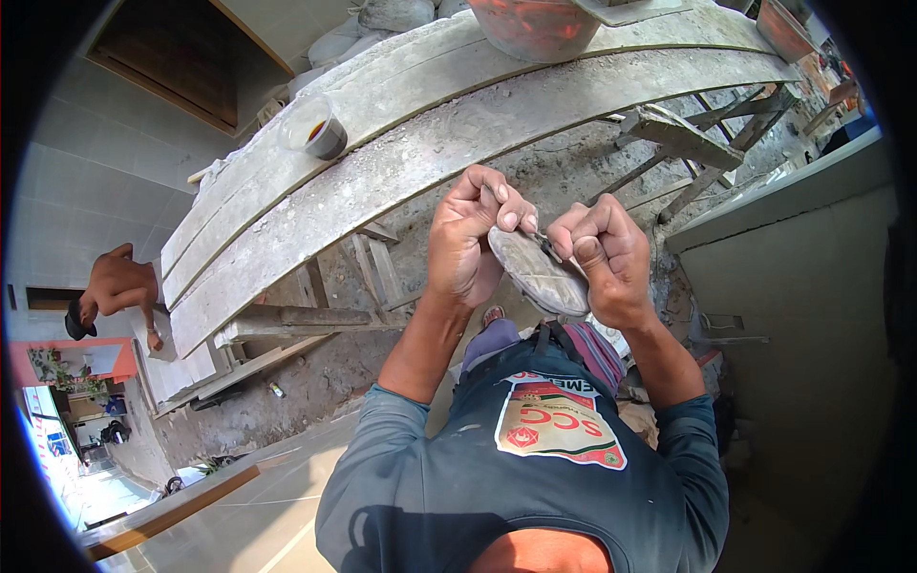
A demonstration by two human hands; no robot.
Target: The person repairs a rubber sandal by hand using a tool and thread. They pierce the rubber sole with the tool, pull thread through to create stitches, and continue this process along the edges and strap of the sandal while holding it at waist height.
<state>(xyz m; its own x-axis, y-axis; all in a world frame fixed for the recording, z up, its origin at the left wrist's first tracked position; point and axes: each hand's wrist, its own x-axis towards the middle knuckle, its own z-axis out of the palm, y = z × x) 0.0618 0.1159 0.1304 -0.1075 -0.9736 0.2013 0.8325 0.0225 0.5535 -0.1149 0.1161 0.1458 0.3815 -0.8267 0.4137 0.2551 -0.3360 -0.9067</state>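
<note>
A worn, dusty grey flip-flop (540, 275) is held up in front of my chest, its oval sole tilted toward me. My left hand (468, 229) pinches its upper left edge with thumb and bent fingers. On the other side my right hand (611, 256) is closed at the upper right edge, fingers curled. Between the two hands a small dark piece, perhaps part of the strap, shows at the sole's edge. The fingers hide its exact shape. Both forearms are raised, clear of the planks.
Dusty planks (458, 129) form a long raised platform ahead, on wooden trestles (683, 138). On it stand a clear plastic cup (325, 134) of dark liquid and a mortar-stained tub (540, 29). A shirtless co-worker (119, 286) bends at the far left. A low wall (793, 277) rises at right.
</note>
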